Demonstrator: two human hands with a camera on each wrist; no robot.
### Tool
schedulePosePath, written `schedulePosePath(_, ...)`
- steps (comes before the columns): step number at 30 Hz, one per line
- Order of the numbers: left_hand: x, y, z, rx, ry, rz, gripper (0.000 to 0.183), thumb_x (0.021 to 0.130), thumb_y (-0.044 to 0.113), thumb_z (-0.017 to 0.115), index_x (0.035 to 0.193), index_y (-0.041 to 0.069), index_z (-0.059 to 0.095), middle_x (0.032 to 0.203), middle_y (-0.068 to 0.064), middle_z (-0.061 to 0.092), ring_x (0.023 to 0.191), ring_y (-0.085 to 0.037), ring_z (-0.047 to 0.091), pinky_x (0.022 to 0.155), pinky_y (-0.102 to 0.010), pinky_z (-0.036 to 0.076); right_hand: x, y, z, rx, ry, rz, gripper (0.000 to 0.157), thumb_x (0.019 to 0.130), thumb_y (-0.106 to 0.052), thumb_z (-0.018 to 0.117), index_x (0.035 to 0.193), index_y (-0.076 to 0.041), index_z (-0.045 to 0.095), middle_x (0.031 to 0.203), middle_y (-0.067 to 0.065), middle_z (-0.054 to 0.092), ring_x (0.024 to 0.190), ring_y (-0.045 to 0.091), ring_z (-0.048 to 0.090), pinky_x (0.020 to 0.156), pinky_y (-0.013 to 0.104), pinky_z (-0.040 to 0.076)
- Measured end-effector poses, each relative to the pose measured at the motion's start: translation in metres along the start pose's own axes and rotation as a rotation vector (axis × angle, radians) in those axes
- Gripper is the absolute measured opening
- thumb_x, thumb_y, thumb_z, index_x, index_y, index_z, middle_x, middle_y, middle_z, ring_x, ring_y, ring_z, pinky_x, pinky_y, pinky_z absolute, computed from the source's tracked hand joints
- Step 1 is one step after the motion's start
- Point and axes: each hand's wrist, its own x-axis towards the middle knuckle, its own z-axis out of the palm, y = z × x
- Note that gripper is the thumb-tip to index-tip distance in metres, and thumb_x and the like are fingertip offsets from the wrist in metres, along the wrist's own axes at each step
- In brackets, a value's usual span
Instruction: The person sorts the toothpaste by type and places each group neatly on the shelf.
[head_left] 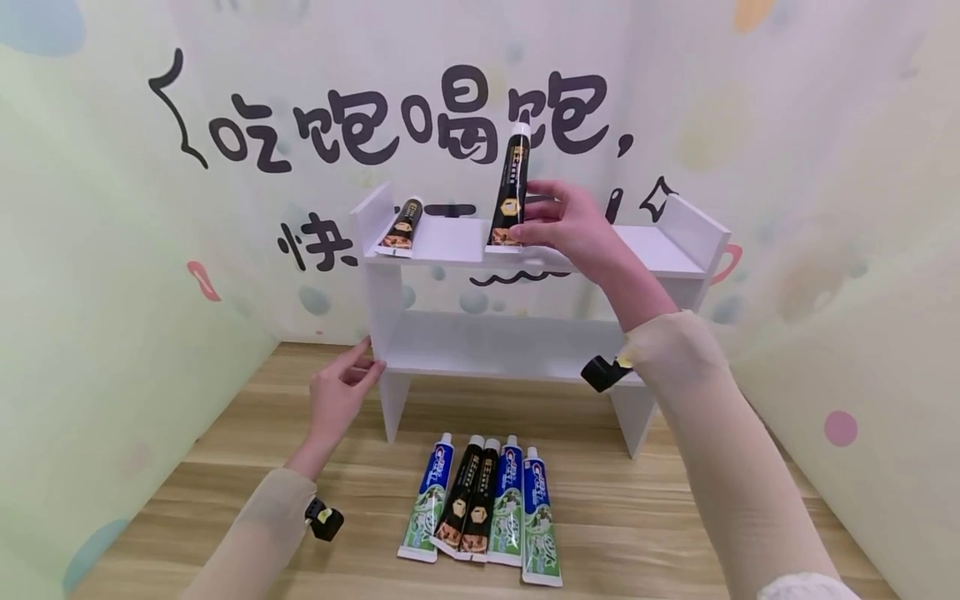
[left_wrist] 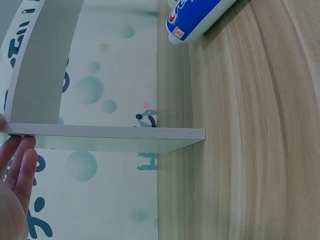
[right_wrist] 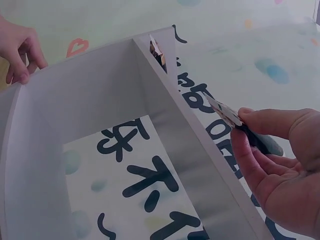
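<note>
My right hand (head_left: 566, 223) pinches a black toothpaste tube (head_left: 513, 187), cap up, at the top level of a small white shelf (head_left: 450, 242). In the right wrist view the tube (right_wrist: 257, 140) sits between thumb and fingers, beside the top board and apart from it. At the shelf's left side panel, my left hand (head_left: 342, 390) grips the panel's edge, thumb on one face and fingers on the other; the left wrist view shows these fingers (left_wrist: 24, 165) against the board. Another black toothpaste tube (head_left: 405, 227) lies at the left end of the top board.
On the wooden table (head_left: 600, 533) before the shelf lies a row of tubes: blue-green toothpaste tubes (head_left: 542, 517) and two black toothpaste tubes (head_left: 480, 500) between them. A printed wall (head_left: 435, 50) stands right behind the shelf. The shelf's lower board (head_left: 495, 342) spans between its side panels.
</note>
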Motion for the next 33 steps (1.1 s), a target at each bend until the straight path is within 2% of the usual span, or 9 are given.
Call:
schedulePosePath(7,-0.001,0.016,0.000,0.019,0.012,-0.017,0.039,0.082,-0.004,0.075,0.121,-0.007,0.066,0.083,-0.029,0.072,0.061,-0.009,0.066,0.059,-0.004,0.048,0.010,0.004,0.004,-0.055,0.000,0.044,0.078,0.086,-0.010,0.076,0.152,-0.022,0.035,0.136,0.012,0.061,0.110,0.017,0.065,0.089,0.022,0.051)
schedulePosePath(10,-0.001,0.019,0.000,0.012,0.010,-0.015,0.039,0.083,-0.004,0.075,0.121,-0.008,0.066,0.083,-0.029,0.072,0.061,-0.007,0.066,0.059,-0.004,0.048,0.012,0.003,0.005,-0.057,-0.009,0.061,0.080,0.086,-0.010,0.076,0.153,-0.024,0.034,0.135,0.011,0.061,0.111,0.017,0.064,0.090,0.023,0.051)
schedulePosePath(14,0.000,0.011,0.000,-0.001,0.005,-0.021,0.039,0.084,0.001,0.076,0.122,-0.002,0.067,0.083,-0.025,0.073,0.062,0.004,0.062,0.060,-0.003,0.048,0.015,0.003,0.007,-0.047,-0.012,0.076,0.081,0.086,-0.008,0.075,0.153,-0.026,0.033,0.132,0.011,0.061,0.111,0.018,0.063,0.089,0.022,0.052)
schedulePosePath(17,0.000,0.003,0.000,-0.007,0.004,-0.010,0.039,0.084,0.004,0.077,0.122,0.000,0.068,0.083,-0.023,0.074,0.062,0.007,0.061,0.060,-0.004,0.049,0.014,0.004,0.008,-0.073,-0.013,0.072,0.082,0.086,-0.007,0.076,0.153,-0.026,0.032,0.129,0.011,0.059,0.111,0.017,0.061,0.087,0.022,0.052)
schedulePosePath(23,-0.001,-0.001,-0.001,-0.005,0.003,0.027,0.039,0.085,0.005,0.076,0.123,0.000,0.067,0.084,-0.023,0.074,0.063,-0.011,0.069,0.061,-0.003,0.050,0.011,0.005,0.011,-0.179,-0.020,0.036,0.082,0.086,-0.008,0.075,0.154,-0.022,0.031,0.127,0.014,0.059,0.113,0.019,0.057,0.090,0.024,0.048)
schedulePosePath(25,-0.001,-0.001,-0.001,-0.004,-0.002,0.022,0.039,0.085,0.006,0.076,0.123,0.000,0.067,0.084,-0.023,0.074,0.064,-0.013,0.069,0.062,-0.003,0.049,0.010,0.005,0.012,-0.196,-0.025,0.023,0.082,0.086,-0.007,0.075,0.154,-0.020,0.030,0.127,0.016,0.059,0.113,0.020,0.057,0.090,0.026,0.049)
schedulePosePath(30,-0.002,-0.001,-0.001,0.004,-0.010,-0.001,0.040,0.085,0.006,0.076,0.124,0.001,0.067,0.086,-0.023,0.074,0.066,0.002,0.065,0.063,-0.003,0.049,0.008,0.005,0.013,-0.226,-0.037,0.006,0.083,0.086,-0.005,0.074,0.154,-0.019,0.029,0.125,0.017,0.059,0.110,0.022,0.057,0.089,0.028,0.051)
schedulePosePath(33,-0.001,-0.002,-0.001,0.010,-0.008,-0.008,0.040,0.085,0.006,0.076,0.124,0.002,0.067,0.087,-0.022,0.074,0.066,0.004,0.064,0.063,-0.003,0.049,0.008,0.005,0.013,-0.250,-0.045,-0.007,0.083,0.085,-0.007,0.075,0.153,-0.020,0.029,0.123,0.016,0.060,0.106,0.021,0.058,0.088,0.027,0.051)
